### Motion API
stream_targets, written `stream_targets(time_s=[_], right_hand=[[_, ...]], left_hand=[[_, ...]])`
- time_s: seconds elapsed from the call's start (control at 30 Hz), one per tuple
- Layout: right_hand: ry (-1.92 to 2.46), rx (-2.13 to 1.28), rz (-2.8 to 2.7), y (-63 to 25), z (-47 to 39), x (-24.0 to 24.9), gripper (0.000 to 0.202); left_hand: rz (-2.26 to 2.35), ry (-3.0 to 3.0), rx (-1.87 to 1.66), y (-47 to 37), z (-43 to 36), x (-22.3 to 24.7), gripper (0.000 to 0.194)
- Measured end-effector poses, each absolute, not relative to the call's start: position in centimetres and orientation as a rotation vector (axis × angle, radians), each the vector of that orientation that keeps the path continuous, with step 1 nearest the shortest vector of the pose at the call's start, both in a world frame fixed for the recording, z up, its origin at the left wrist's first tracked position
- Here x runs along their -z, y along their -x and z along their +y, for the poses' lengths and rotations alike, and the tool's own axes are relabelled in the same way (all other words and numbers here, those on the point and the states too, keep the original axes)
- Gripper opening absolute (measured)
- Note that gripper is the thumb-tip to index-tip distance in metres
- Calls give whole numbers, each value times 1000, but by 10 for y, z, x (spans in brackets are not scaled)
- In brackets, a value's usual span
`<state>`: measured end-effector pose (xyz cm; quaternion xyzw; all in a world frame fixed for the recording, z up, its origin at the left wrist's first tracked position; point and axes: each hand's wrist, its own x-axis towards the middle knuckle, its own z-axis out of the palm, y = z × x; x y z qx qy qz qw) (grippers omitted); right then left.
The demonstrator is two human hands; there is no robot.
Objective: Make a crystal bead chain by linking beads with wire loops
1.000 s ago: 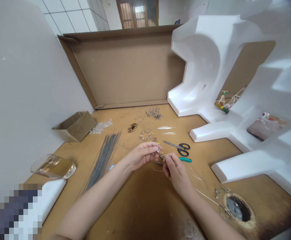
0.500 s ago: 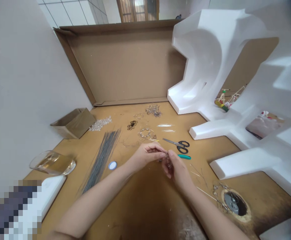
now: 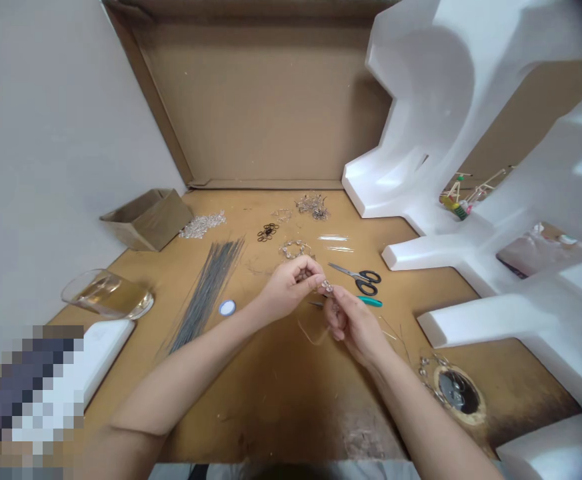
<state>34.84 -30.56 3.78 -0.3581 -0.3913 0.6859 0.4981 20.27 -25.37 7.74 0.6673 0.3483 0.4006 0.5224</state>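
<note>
Small clear beads (image 3: 327,287), apparently strung on thin wire, sit between my fingertips above the middle of the table. My left hand (image 3: 291,287) pinches them from the left. From the right, my right hand (image 3: 353,320) grips the same piece, its lower fingers curled around more of it. A thin strand (image 3: 313,337) loops down below my fingers. Just beyond my left hand lies a ring of clear beads (image 3: 295,249). Teal-handled pliers (image 3: 371,301) lie beside my right hand, partly hidden by it. Black-handled scissors (image 3: 358,275) rest behind them.
Left are a bundle of grey wires (image 3: 208,293), a blue-rimmed white disc (image 3: 227,307), a glass of amber liquid (image 3: 108,297) and a cardboard box (image 3: 148,220). Loose clear beads (image 3: 203,225) lie behind. White foam (image 3: 425,253) borders the right, near a round hole (image 3: 459,392).
The view has tipped downward. My hands have drawn slightly apart, so the clear beads between the fingertips now show, with a thin strand hanging below.
</note>
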Motion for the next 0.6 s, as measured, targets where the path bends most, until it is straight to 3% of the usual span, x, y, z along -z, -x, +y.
stream_targets(time_s=[0.43,0.6], right_hand=[[800,-1908,-954,-346,-307,-33,37],[887,-1819,-806,-350,-301,-34,48]], left_hand=[[877,-1625,-890,-192,-242,-80,25],[908,-1609,-972,-193,-245,-81,27]])
